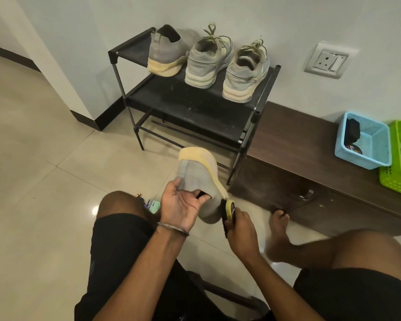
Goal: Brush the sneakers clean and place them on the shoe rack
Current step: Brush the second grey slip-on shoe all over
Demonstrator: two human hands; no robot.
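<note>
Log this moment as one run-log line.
left hand: holds sneaker | right hand: brush at sneaker | rack: three shoes on top shelf

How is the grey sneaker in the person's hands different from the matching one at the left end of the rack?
The held sneaker is up off the floor, tipped so its yellowish sole faces up and away; the rack sneaker stands on its sole on the shoe rack. The left hand grips the held one while the right hand holds a brush to it; the rack one is untouched. Both are grey knit with yellowish soles.

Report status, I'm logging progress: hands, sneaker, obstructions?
Left hand grips grey knit sneaker. Right hand holds black brush against it. Black rack unobstructed.
</note>
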